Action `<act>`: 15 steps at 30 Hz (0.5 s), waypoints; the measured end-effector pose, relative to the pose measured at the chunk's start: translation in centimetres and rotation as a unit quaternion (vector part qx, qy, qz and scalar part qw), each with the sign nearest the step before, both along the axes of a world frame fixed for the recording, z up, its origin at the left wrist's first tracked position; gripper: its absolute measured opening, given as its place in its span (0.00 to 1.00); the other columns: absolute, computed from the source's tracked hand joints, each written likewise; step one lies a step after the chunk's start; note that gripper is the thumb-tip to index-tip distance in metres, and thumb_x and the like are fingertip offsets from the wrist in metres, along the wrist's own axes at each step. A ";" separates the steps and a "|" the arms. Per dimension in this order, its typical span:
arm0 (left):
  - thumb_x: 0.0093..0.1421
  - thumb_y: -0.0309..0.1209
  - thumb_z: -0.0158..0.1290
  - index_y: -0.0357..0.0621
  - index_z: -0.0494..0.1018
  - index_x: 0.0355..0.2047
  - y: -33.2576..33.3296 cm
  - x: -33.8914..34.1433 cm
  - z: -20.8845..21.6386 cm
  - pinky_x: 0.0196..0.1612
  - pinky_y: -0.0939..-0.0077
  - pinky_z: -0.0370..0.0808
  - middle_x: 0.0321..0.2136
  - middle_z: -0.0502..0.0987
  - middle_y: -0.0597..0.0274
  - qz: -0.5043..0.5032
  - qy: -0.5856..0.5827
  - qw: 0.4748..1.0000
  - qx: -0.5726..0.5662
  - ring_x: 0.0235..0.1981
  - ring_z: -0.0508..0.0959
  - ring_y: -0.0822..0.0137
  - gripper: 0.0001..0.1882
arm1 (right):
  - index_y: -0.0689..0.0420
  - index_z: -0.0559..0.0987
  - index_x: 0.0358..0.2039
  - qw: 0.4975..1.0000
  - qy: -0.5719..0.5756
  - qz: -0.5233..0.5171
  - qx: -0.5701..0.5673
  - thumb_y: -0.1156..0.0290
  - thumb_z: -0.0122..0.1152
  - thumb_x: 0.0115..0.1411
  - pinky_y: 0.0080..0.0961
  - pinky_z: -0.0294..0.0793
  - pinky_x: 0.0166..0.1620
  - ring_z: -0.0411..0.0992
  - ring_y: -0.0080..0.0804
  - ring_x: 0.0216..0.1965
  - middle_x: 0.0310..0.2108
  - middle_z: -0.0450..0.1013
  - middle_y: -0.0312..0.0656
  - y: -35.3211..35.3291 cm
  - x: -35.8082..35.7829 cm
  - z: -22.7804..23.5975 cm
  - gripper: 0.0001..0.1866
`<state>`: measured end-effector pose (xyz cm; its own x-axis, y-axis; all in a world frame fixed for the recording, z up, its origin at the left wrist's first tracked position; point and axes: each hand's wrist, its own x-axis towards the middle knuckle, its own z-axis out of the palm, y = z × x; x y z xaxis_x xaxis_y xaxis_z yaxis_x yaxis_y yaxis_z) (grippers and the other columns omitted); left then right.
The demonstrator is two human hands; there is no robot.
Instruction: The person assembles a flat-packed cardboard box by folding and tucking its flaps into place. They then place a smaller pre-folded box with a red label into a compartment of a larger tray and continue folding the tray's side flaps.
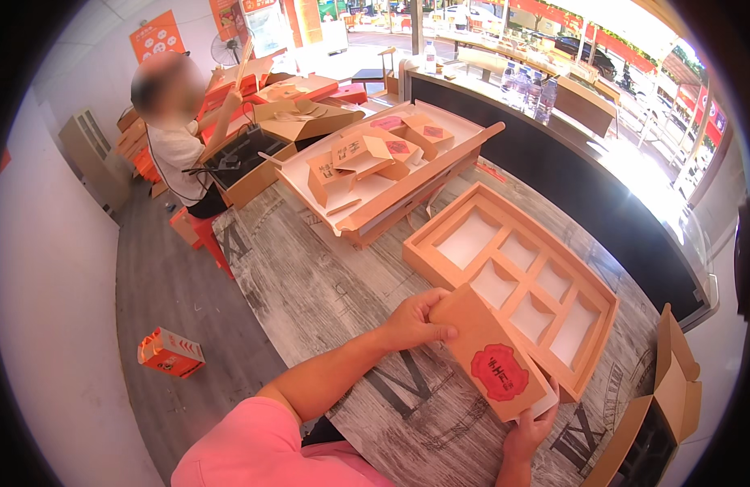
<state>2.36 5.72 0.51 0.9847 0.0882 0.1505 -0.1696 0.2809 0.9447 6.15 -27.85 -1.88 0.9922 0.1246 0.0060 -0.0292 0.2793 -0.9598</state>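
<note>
Between my hands is a long kraft cardboard box point(472, 333) with a red seal-shaped print on its face. My left hand point(419, 319) grips its upper left end, thumb on top. At the lower right end, the fingers of my right hand point(533, 422) close around the edge, where a white inner part shows. The box is tilted above the wooden-look table point(310, 284). Just beyond it lies a kraft tray point(606, 325) with several white-bottomed compartments, partly covered by the held box.
A large open box point(367, 223) holding several small printed boxes stands further back. At the right edge is an open carton point(663, 390). Another person point(176, 138) sits at the far left beside a carton and piled orange boxes. An orange-and-white bag point(172, 353) stands on the floor.
</note>
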 end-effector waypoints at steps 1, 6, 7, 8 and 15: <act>0.66 0.31 0.69 0.39 0.71 0.62 0.0 0.0 -0.1 0.52 0.77 0.79 0.51 0.81 0.65 0.015 0.001 1.000 0.008 0.51 0.79 0.76 0.28 | 0.63 0.57 0.76 1.000 -0.001 0.013 -0.004 0.85 0.60 0.63 0.37 0.70 0.69 0.69 0.38 0.66 0.67 0.67 0.50 -0.1 0.1 -0.1 0.41; 0.68 0.33 0.68 0.40 0.71 0.59 0.1 0.0 -0.2 0.49 0.77 0.79 0.49 0.80 0.66 0.058 0.009 0.998 0.031 0.49 0.78 0.76 0.24 | 0.61 0.53 0.78 0.995 -0.049 0.040 -0.081 0.85 0.66 0.60 0.35 0.71 0.67 0.70 0.38 0.64 0.65 0.68 0.52 -0.1 0.1 -0.4 0.48; 0.68 0.34 0.67 0.40 0.71 0.59 0.1 0.0 -0.2 0.49 0.77 0.78 0.48 0.80 0.66 0.059 0.005 0.998 0.028 0.48 0.78 0.76 0.24 | 0.61 0.53 0.78 0.993 -0.061 0.043 -0.093 0.84 0.67 0.60 0.35 0.71 0.67 0.71 0.38 0.64 0.65 0.68 0.52 -0.1 0.0 -0.4 0.49; 0.69 0.34 0.67 0.41 0.71 0.59 0.1 0.1 -0.2 0.49 0.77 0.78 0.48 0.79 0.67 0.059 0.001 0.998 0.026 0.48 0.78 0.76 0.23 | 0.61 0.53 0.78 0.991 -0.072 0.046 -0.106 0.84 0.68 0.60 0.35 0.71 0.67 0.71 0.38 0.64 0.65 0.68 0.52 -0.1 0.0 -0.4 0.49; 0.71 0.35 0.64 0.42 0.72 0.58 0.3 0.0 -0.4 0.47 0.78 0.77 0.46 0.79 0.68 0.047 0.018 0.999 0.006 0.46 0.77 0.77 0.21 | 0.61 0.61 0.76 0.984 -0.120 0.057 -0.121 0.83 0.64 0.66 0.33 0.72 0.66 0.71 0.34 0.64 0.65 0.70 0.48 -0.3 0.0 -1.1 0.39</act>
<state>2.40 5.99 0.08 0.9770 0.1780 0.1175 -0.1610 0.2540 0.9537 6.15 -28.13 -2.93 0.9453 0.2614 0.1951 0.1885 0.0503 -0.9808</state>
